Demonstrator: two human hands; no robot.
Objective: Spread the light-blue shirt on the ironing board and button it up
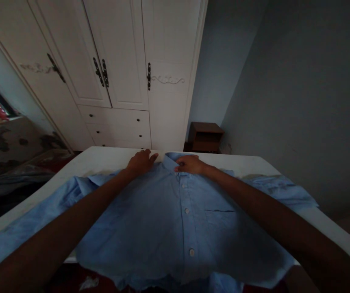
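A light blue button-up shirt (159, 215) lies front side up on a white table (80, 162), its sleeves spread to both sides and its hem hanging over the near edge. Down its middle runs a buttoned placket, with a chest pocket to the right. My right hand (190, 164) is closed on the shirt's collar (170, 162), thumb and fingers pinching its right side. Left of the collar, my left hand (141, 162) lies open at the shoulder, fingers stretched toward the table's far edge. My forearms cover parts of both sleeves.
Behind the table stands a white wardrobe (122, 53) with dark handles and drawers. A small brown cabinet (207, 136) sits on the floor by the grey wall (299, 101). Dark cloth (7, 195) is heaped at the left, beside the table.
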